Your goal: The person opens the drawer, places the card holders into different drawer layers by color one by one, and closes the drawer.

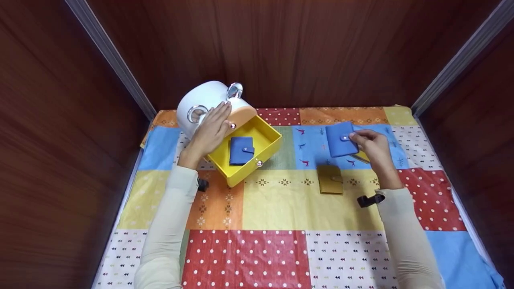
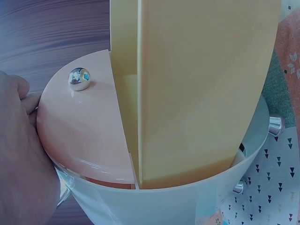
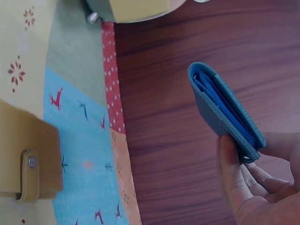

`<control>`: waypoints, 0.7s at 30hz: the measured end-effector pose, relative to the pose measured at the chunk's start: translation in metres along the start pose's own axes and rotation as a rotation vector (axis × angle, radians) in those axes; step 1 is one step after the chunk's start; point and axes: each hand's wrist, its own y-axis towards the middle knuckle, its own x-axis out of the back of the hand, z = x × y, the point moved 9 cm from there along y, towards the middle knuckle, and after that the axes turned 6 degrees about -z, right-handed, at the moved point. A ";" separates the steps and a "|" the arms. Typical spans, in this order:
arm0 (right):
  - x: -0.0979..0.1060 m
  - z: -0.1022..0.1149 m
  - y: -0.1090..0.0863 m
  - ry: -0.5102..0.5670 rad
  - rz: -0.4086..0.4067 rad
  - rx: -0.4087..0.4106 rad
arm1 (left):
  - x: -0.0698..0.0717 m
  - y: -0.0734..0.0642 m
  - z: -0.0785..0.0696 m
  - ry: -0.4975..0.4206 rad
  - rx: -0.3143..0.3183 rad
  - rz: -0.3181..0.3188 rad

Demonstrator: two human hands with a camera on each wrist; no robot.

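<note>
My right hand (image 1: 377,149) pinches a blue wallet (image 1: 339,140) by its snap-tab edge, holding it above the cloth at the right. In the right wrist view the wallet (image 3: 225,110) is folded, with thumb and fingers on opposite sides. At the left, a white rounded drawer box (image 1: 204,94) has its yellow drawer (image 1: 257,170) pulled out. Another blue wallet (image 1: 241,150) lies inside that drawer. With fingers straight, my left hand (image 1: 209,134) rests on the box beside its orange front; in the left wrist view part of this hand (image 2: 23,154) touches the box's edge.
A mustard wallet (image 1: 330,180) lies on the patchwork cloth (image 1: 277,200) below the held one. Another yellowish item (image 1: 360,157) is partly hidden behind the right hand. Dark wood panels (image 1: 281,52) enclose the table at the back and both sides.
</note>
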 end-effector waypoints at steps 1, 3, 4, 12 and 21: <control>-0.001 0.000 0.000 -0.002 0.004 0.000 | 0.000 0.000 0.000 0.001 -0.001 -0.001; -0.004 0.002 0.000 0.006 0.009 -0.001 | 0.000 0.000 0.000 0.001 -0.001 -0.002; -0.006 0.002 0.000 0.009 0.012 -0.001 | -0.001 0.000 0.001 -0.001 0.001 0.000; -0.016 0.008 -0.002 0.036 0.021 -0.005 | -0.001 -0.001 0.001 0.005 -0.002 0.009; -0.029 0.015 -0.003 0.067 0.032 0.012 | 0.000 -0.001 0.001 0.006 0.018 0.008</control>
